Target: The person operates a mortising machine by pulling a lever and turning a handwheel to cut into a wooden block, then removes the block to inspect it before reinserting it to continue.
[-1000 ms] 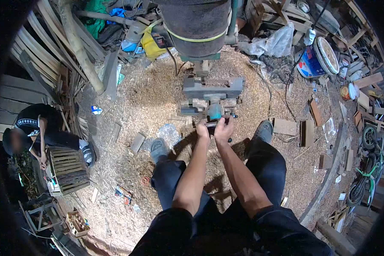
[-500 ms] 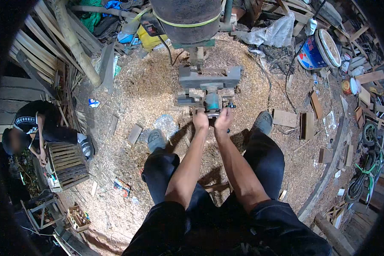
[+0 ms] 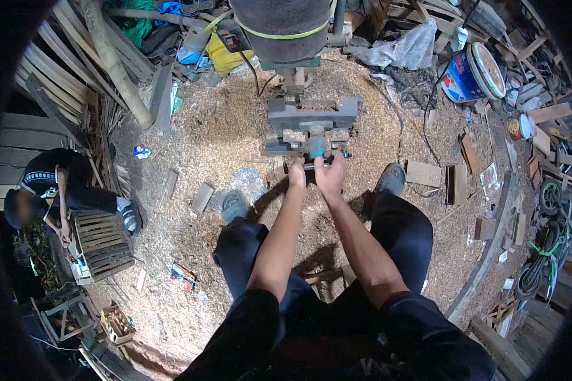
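Observation:
My left hand point(image 3: 297, 173) is closed at the left side of a handwheel on the near end of a vise-like machine, its fingers bent round the rim. My right hand point(image 3: 330, 173) is closed too, at the wheel's right side, close to the black handle. Just beyond both hands is the teal hub point(image 3: 316, 146). Behind it lies the grey metal crosspiece point(image 3: 313, 114) of the machine, under a large dark drum point(image 3: 282, 28) with a yellow band. The small parts under my fingers are partly hidden.
A person point(image 3: 57, 190) sits at the left by a slatted crate point(image 3: 102, 244). A blue bucket point(image 3: 465, 76) stands at the upper right, near wood blocks point(image 3: 456, 184). Wood shavings cover the floor. A small bike point(image 3: 543, 260) is at the far right.
My right hand has shifted slightly left and its grip looks different. The wheel has turned a little, and the black handle has moved up. My left hand has hardly moved.

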`<act>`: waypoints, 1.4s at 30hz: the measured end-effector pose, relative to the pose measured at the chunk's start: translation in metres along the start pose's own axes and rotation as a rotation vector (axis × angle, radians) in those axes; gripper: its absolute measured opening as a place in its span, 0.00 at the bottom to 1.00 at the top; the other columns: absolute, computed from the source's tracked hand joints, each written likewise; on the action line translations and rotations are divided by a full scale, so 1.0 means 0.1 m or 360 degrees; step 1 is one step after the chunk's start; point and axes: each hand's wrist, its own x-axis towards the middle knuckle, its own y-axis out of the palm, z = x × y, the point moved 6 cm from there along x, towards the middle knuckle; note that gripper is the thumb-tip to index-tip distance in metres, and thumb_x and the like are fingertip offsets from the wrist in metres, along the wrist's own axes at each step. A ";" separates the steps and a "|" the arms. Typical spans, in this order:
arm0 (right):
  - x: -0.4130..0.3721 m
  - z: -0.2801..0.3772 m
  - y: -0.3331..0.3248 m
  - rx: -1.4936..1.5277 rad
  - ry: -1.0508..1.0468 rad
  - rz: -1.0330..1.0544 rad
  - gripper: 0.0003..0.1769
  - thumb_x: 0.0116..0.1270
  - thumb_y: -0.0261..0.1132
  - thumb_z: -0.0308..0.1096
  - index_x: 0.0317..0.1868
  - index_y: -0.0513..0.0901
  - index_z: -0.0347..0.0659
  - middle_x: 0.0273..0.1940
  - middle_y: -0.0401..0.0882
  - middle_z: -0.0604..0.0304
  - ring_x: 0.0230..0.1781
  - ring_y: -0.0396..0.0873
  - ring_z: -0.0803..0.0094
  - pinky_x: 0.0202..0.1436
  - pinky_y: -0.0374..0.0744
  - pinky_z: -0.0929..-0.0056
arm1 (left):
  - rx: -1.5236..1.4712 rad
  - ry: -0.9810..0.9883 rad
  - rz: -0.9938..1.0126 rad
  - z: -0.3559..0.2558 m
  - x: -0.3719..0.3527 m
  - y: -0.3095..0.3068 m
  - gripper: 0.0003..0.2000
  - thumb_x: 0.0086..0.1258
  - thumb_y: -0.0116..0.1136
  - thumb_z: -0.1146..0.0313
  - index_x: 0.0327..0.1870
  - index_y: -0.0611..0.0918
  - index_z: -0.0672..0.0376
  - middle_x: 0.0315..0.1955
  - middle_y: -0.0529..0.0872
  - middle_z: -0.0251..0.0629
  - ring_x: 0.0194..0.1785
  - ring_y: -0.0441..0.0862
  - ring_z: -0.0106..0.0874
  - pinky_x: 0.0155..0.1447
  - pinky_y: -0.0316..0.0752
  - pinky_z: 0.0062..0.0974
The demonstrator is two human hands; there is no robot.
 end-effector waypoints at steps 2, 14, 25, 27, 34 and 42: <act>0.03 -0.08 0.08 -0.0046 0.0032 -0.0066 0.12 0.53 0.67 0.34 0.33 0.75 0.37 0.31 0.76 0.49 0.34 0.75 0.47 0.41 0.72 0.53 | 0.0182 0.0030 -0.0061 -0.03 -0.09 -0.04 0.15 0.62 0.54 0.54 0.39 0.81 0.56 0.29 0.83 0.38 0.29 0.81 0.38 0.37 0.77 0.37; -0.07 -0.32 0.13 0.0039 0.0201 -0.0214 0.11 0.52 0.66 0.34 0.28 0.73 0.38 0.25 0.74 0.49 0.28 0.73 0.48 0.36 0.71 0.53 | 0.0016 0.0030 -0.0051 -0.37 -0.70 0.27 0.17 0.68 0.48 0.54 0.42 0.83 0.57 0.33 0.85 0.35 0.34 0.81 0.30 0.40 0.76 0.28; -0.07 -0.17 0.08 0.0052 0.0102 -0.0310 0.08 0.55 0.62 0.28 0.26 0.70 0.36 0.21 0.68 0.59 0.22 0.66 0.70 0.30 0.70 0.67 | 0.0216 0.0055 0.0104 -0.28 -0.50 0.13 0.20 0.68 0.48 0.51 0.43 0.83 0.58 0.35 0.85 0.37 0.36 0.81 0.33 0.46 0.76 0.30; -0.07 -0.25 0.11 0.0057 0.0075 -0.0338 0.08 0.55 0.62 0.29 0.26 0.71 0.36 0.21 0.68 0.58 0.22 0.66 0.69 0.30 0.70 0.67 | 0.0262 0.0089 0.0074 -0.26 -0.48 0.11 0.22 0.70 0.45 0.52 0.51 0.82 0.60 0.40 0.84 0.38 0.41 0.79 0.31 0.50 0.73 0.30; -0.09 -0.84 0.20 0.0295 -0.0015 -0.0361 0.07 0.65 0.53 0.31 0.29 0.71 0.38 0.26 0.69 0.61 0.28 0.67 0.71 0.35 0.70 0.71 | 0.1355 0.0805 -0.0117 -0.87 -1.10 0.51 0.23 0.70 0.43 0.55 0.53 0.77 0.67 0.50 0.80 0.55 0.57 0.76 0.45 0.64 0.67 0.37; 0.05 -0.39 -0.03 0.0440 0.0344 -0.0166 0.09 0.65 0.58 0.34 0.37 0.75 0.35 0.34 0.74 0.56 0.38 0.73 0.67 0.43 0.72 0.69 | 0.0427 0.0559 -0.0131 -0.81 -0.66 0.16 0.21 0.71 0.42 0.58 0.46 0.82 0.66 0.43 0.84 0.40 0.47 0.78 0.35 0.58 0.70 0.33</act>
